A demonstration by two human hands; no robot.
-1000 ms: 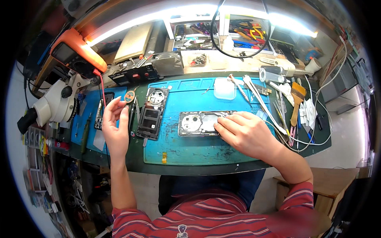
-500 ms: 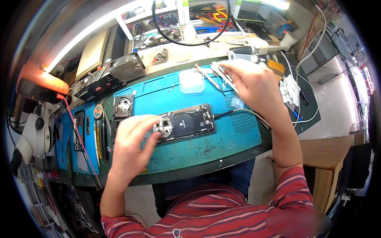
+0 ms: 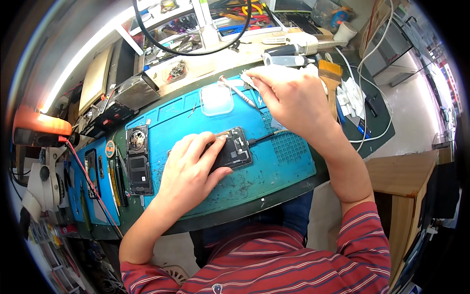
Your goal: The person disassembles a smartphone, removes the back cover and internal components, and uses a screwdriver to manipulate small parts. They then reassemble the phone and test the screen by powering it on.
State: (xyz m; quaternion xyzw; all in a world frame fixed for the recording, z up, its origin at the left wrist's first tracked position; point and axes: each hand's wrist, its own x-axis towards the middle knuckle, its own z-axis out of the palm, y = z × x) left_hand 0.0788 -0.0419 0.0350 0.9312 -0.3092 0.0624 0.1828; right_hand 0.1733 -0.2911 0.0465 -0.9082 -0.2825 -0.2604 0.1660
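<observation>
My left hand (image 3: 188,164) is closed over an opened phone (image 3: 235,149) lying on the blue mat (image 3: 274,171). Its fingertips rest on the phone's far part and the thumb lies along the near edge. That hand covers the phone's left half. A dark cable (image 3: 262,138) joins the phone's right end. Above the mat's far right part, my right hand (image 3: 296,95) pinches a slim pale tool (image 3: 248,80), mostly hidden by the fingers. Left of this hand lie a screwdriver (image 3: 240,92) and a clear square box (image 3: 217,100). A detached phone back part (image 3: 139,169) lies at the mat's left.
An orange meter (image 3: 41,127) with red and black leads stands at the far left. Slim hand tools (image 3: 117,181) lie beside the mat. A wide brush (image 3: 330,81), white tissues (image 3: 351,100) and a white cable (image 3: 361,73) are at the right. Trays of tools (image 3: 240,19) line the back.
My left hand has come down to the right onto the phone, covering its camera end. My right hand keeps its pinch at about the same place. The view has shifted slightly.
</observation>
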